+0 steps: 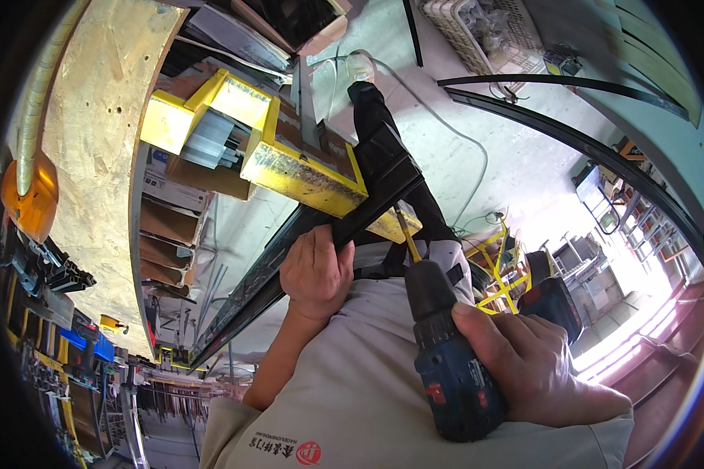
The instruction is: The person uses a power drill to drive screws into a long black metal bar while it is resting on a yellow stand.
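Observation:
My right hand (528,359) is wrapped round a dark blue cordless drill (457,383) with a black chuck. From the chuck a gold-coloured bit (405,230) points away from me, its tip at the edge of a black metal profile (383,195); whether it touches cannot be made out. My left hand (318,270) is closed with curled fingers on the near left part of that profile, some fingertips hidden. The profile lies across a yellow metal stand (305,178), where black lengths meet at a corner.
To the left stands a wooden board bench (94,148) with an orange lamp-like object (31,199) at its edge. Cardboard boxes (168,223) sit below. A cable (477,144) crosses the pale floor. A white plastic crate (477,35) and long black profiles (579,133) are at upper right.

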Tool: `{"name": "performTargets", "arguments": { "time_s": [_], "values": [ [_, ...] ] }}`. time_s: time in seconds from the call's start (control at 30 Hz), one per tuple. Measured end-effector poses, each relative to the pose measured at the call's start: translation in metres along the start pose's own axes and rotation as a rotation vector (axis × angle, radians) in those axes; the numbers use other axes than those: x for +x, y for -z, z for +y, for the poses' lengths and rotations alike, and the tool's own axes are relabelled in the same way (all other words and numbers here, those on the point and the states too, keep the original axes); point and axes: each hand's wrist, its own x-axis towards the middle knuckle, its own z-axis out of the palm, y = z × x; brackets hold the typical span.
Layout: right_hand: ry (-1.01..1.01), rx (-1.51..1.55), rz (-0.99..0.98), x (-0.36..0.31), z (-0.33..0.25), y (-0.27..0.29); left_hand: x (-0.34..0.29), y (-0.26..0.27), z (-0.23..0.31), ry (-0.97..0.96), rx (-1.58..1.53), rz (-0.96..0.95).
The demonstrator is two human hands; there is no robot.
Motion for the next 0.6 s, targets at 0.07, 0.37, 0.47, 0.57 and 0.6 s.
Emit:
{"name": "performTargets", "arguments": {
  "time_s": [0.07, 0.37, 0.47, 0.57, 0.6],
  "values": [
    [0.014, -0.032, -0.03, 0.001, 0.001, 0.002, -0.001, 0.0, 0.0, 0.002, -0.001, 0.005],
    [-0.045, -0.038, -0.113, 0.022, -0.002, 0.014, -0.001, 0.002, 0.0, 0.03, 0.065, -0.096],
    [-0.033, -0.06, -0.122, 0.02, -0.001, 0.016, 0.0, 0.003, 0.0, 0.031, 0.053, -0.076],
    [-0.007, -0.073, -0.098, 0.018, -0.004, 0.013, -0.002, 0.006, 0.002, 0.058, 0.061, -0.041],
    [-0.006, -0.077, -0.078, 0.018, -0.006, 0.011, 0.0, 0.007, 0.003, 0.069, 0.064, -0.038]
  ]
}}
